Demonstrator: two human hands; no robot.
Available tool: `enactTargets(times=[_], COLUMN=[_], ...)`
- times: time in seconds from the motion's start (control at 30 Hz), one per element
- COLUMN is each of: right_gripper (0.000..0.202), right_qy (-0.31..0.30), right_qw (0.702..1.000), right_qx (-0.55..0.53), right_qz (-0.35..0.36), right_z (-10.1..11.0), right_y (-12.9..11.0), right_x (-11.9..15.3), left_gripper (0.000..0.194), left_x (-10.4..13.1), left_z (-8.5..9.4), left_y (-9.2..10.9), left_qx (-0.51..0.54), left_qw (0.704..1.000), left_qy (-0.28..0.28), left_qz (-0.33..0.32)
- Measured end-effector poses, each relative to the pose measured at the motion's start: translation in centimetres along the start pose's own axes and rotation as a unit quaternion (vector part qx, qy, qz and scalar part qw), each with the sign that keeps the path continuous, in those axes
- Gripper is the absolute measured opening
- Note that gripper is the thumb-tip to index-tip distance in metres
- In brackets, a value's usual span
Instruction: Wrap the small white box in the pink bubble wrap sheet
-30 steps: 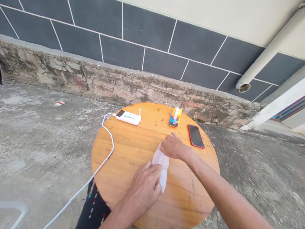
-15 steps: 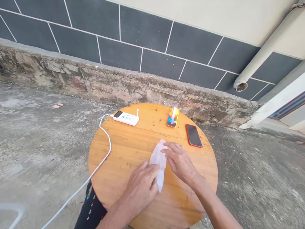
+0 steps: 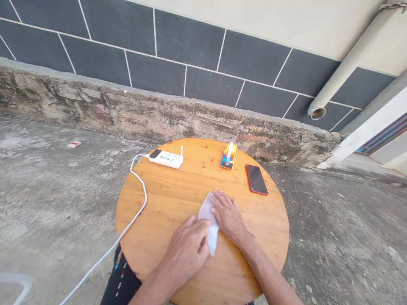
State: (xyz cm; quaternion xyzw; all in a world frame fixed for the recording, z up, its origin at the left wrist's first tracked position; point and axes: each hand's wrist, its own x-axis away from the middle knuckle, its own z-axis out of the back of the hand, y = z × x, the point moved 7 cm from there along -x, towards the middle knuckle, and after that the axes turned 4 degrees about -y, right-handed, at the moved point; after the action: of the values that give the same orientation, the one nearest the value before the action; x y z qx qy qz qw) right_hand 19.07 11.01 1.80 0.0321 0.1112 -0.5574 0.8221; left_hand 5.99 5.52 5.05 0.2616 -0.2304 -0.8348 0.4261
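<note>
A thin white tissue (image 3: pixel 206 208), folded into a narrow shape, lies on the round wooden table (image 3: pixel 159 203). My left hand (image 3: pixel 190 239) is closed with its fingers curled at the tissue's left edge, pinching it near the middle. Flat on the upper right of the tissue rests my right hand (image 3: pixel 227 214), fingers stretched out and pointing away from me. It covers the tissue's right side and most of its far tip. The tissue's near end pokes out between the two hands.
At the table's back left lies a white power bank (image 3: pixel 165 158) with a white cable (image 3: pixel 144 186) running off the left edge. A tape dispenser (image 3: pixel 229 156) stands at the back, and a red-edged phone (image 3: pixel 256 179) lies right. A stone-based wall (image 3: pixel 152 112) is beyond.
My right hand has come down from above the tissue and now presses flat on it, slightly nearer to me. My left hand keeps its grip in about the same place.
</note>
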Motion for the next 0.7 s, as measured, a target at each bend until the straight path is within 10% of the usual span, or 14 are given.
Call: enactTargets(times=[0.3,0.7], right_gripper=[0.030,0.033], right_qy=[0.177,0.049], right_qw=[0.966,0.952], right_qx=[-0.164,-0.202], right_qz=[-0.092,-0.223], right_z=[2.9,1.0], right_y=[2.7,3.7], right_x=[1.2,-0.2], left_gripper=[0.020,0.019], left_x=[0.3,0.2], left_z=[-0.1,0.0], left_y=[-0.1,-0.2], left_qx=[-0.002,0.013], left_qw=[1.000,1.000], left_qy=[-0.006,-0.008], left_qz=[0.010,-0.006])
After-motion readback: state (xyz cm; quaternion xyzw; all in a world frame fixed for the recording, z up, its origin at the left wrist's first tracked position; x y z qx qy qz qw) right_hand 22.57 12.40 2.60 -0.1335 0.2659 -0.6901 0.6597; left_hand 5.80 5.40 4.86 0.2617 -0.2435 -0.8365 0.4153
